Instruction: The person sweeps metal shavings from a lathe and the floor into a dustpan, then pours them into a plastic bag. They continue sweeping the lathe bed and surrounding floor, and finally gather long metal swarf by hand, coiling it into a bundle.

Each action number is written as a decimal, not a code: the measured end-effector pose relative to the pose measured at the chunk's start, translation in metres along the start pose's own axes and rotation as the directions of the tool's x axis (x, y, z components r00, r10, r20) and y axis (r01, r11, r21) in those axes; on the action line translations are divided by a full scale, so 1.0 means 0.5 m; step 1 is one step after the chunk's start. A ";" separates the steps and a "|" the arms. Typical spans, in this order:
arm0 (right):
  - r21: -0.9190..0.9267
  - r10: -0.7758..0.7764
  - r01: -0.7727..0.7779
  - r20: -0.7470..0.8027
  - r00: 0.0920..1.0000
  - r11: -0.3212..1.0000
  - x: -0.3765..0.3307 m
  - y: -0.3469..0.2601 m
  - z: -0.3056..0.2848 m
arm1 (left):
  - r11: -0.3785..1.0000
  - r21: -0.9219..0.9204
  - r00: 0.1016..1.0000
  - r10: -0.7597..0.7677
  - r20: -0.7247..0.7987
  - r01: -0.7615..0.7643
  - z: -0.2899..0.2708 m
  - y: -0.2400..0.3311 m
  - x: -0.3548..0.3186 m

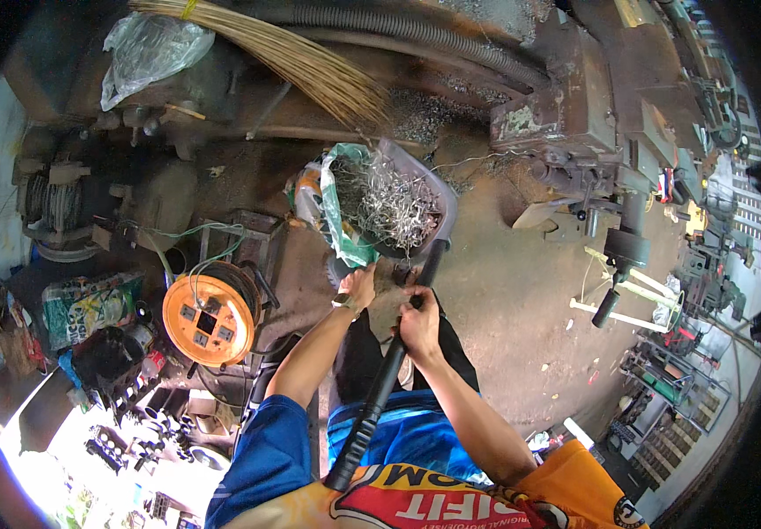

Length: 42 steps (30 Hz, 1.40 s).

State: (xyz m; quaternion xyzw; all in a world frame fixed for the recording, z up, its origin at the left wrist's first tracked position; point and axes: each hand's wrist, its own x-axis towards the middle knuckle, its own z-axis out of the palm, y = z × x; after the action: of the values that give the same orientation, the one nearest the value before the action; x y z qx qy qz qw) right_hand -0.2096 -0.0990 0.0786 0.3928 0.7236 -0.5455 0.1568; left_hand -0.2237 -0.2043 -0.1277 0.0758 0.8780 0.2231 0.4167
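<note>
workshop floor (522, 353), brown, specked with debris; two hands counted, both the wearer's own. far left: one green-and-white printed bag (89, 309), lying near the wall. next, one clear plastic bag (158, 48) at the upper edge, and below it one cable reel (208, 322) with an orange face. one straw broom (288, 53) lies slantwise, bristle tips pointing toward the work.

centre: one open sack (336, 212), green and white, mouth turned toward one grey dustpan (449, 207). metal shavings (398, 207), too tangled to count, heap on the pan and reach the sack's mouth; cannot tell how many lie inside. left hand (358, 286), one band at its wrist: fingers closed on the sack's lower green edge, tips partly hidden. right hand (419, 328): fingers wrapped fully round one black handle (376, 397), which runs from the pan down toward the wearer's torso.

right: one heavy machine (557, 115), grey-brown, well apart from the hands; beyond it, one cream metal frame (636, 300).
</note>
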 end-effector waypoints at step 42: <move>-0.409 -0.055 0.086 0.086 0.995 0.908 0.055 -0.001 -0.033 | 0.877 -0.480 0.765 -0.326 -0.555 0.026 -0.240 -0.110 0.156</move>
State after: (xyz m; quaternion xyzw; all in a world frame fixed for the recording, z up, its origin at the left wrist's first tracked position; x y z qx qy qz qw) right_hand -0.2244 -0.0732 0.0669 0.3043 0.8299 -0.3997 0.2427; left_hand -0.3626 -0.2676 -0.1409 -0.1844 0.8934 0.3885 0.1303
